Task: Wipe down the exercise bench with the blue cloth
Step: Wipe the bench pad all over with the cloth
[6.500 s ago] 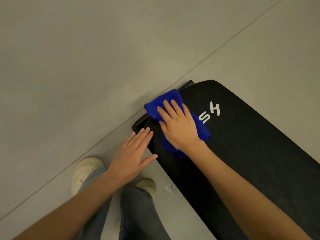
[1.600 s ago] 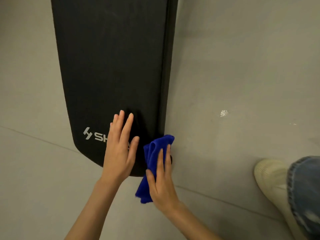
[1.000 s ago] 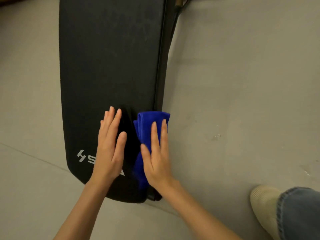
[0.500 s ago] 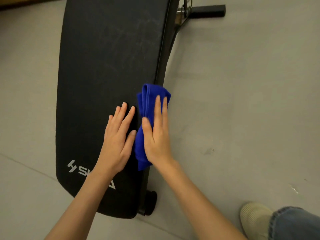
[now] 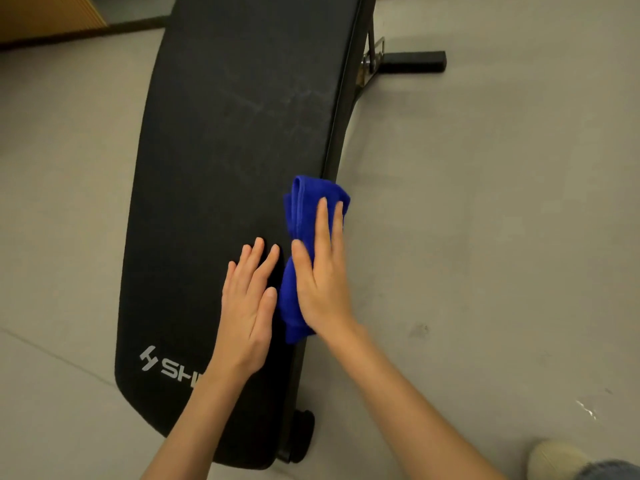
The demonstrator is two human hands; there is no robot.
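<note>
Currently, the blue cloth (image 5: 304, 202) lies folded under the right hand (image 5: 322, 282), straddling the long edge of the exercise bench (image 5: 225, 150) pad. Part of it shows ahead of the fingertips and part shows between the two hands. The right hand is flat with straight fingers, pressing the cloth onto the pad edge rather than clutching it; this likely spreads pressure over a wide wiping strip. The left hand (image 5: 247, 306) rests flat and uncurled on the pad just beside the right hand, holding nothing; it probably steadies the bench. Ahead of both hands the pad runs on with faint pale streaks, judged unwiped. Outboard of the right hand the pad drops to the black frame rail (image 5: 349, 98) and then the floor (image 5: 485, 237), so the cloth can slip off that edge. A frame foot (image 5: 412, 62) lies far ahead of the right hand. A shoe (image 5: 554, 455) sits behind it, well apart.
</note>
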